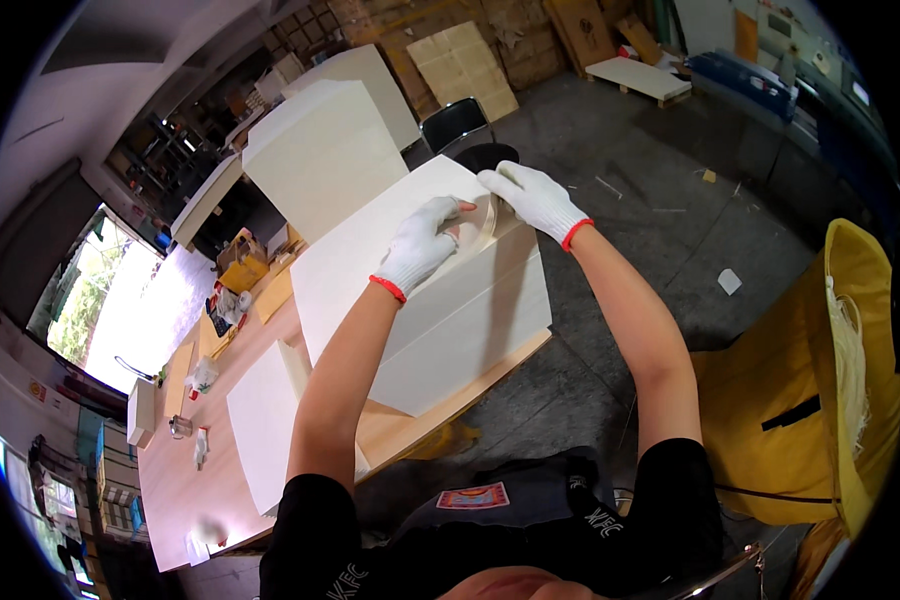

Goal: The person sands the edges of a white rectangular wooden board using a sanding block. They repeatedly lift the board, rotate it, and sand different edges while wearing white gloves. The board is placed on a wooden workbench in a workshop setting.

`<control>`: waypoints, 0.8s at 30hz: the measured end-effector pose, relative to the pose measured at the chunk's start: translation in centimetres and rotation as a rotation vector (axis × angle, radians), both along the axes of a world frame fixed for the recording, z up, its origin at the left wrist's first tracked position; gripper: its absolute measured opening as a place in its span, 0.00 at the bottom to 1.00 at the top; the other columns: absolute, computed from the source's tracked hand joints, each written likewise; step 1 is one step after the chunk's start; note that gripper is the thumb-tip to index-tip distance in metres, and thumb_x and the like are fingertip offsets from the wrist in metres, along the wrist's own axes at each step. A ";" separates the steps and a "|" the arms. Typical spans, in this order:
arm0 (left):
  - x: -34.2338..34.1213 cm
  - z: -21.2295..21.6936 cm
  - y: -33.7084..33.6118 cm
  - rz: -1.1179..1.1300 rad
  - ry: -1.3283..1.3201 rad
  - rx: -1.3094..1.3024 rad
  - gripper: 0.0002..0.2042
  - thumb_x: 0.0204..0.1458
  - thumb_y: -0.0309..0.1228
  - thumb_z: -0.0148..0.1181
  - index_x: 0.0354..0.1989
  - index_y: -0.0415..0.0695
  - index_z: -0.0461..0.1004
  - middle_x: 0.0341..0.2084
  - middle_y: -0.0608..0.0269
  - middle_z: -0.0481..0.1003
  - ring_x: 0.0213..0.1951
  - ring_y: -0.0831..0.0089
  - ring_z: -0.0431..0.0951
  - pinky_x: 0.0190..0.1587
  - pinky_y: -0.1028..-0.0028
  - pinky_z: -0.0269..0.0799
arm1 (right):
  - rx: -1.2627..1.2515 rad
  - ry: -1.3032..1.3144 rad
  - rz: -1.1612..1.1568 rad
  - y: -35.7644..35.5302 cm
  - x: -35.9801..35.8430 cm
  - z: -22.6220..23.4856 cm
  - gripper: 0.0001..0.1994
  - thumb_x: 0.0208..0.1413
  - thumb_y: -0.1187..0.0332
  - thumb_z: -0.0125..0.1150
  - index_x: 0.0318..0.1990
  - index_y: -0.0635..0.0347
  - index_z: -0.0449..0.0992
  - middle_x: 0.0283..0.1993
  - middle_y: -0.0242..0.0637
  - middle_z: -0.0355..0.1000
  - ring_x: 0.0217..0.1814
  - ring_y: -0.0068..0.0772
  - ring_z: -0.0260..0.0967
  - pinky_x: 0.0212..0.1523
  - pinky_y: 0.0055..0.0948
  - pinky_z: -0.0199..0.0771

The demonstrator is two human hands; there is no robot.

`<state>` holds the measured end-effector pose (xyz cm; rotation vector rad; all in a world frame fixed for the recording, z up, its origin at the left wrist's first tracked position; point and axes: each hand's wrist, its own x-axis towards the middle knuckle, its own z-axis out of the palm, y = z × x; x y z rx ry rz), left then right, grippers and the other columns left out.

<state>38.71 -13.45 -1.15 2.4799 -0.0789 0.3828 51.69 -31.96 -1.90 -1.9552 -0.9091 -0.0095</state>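
A large white block of stacked panels rests on the wooden table, its top tilted in this view. My left hand, in a white glove with a red cuff and bare fingertips, lies over the top, with thumb and forefinger apart. At the far right corner, my right hand, gloved the same way, is closed at one end of a thin cream strip. The strip bows between my hands along the block's edge; its exact hold is partly hidden by the fingers.
White panels lie on the table at left, near small tools and a cardboard box. Beyond the block stand large white boxes and a black chair. A yellow fabric bag stands at right.
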 end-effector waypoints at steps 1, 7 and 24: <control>-0.1 0.0 -0.1 -0.009 0.017 -0.143 0.16 0.59 0.25 0.52 0.55 0.44 0.77 0.50 0.54 0.78 0.52 0.61 0.77 0.56 0.66 0.71 | 0.077 0.115 -0.007 0.0 -0.3 -0.5 0.31 0.63 0.36 0.47 0.38 0.59 0.73 0.37 0.46 0.75 0.43 0.50 0.74 0.46 0.42 0.70; -0.8 1.5 -0.4 0.015 0.107 -0.154 0.15 0.62 0.27 0.55 0.56 0.43 0.76 0.50 0.59 0.77 0.47 0.74 0.76 0.45 0.74 0.73 | 0.252 0.138 -0.070 0.1 -1.1 -2.2 0.29 0.65 0.38 0.46 0.38 0.59 0.73 0.32 0.47 0.73 0.39 0.51 0.72 0.43 0.42 0.68; 0.0 0.4 0.6 -0.096 0.085 -0.205 0.25 0.55 0.30 0.68 0.62 0.41 0.71 0.56 0.52 0.75 0.61 0.64 0.73 0.61 0.67 0.69 | 0.384 0.001 -0.153 0.9 -1.5 -3.5 0.25 0.67 0.43 0.46 0.38 0.58 0.74 0.33 0.50 0.74 0.40 0.58 0.73 0.41 0.45 0.69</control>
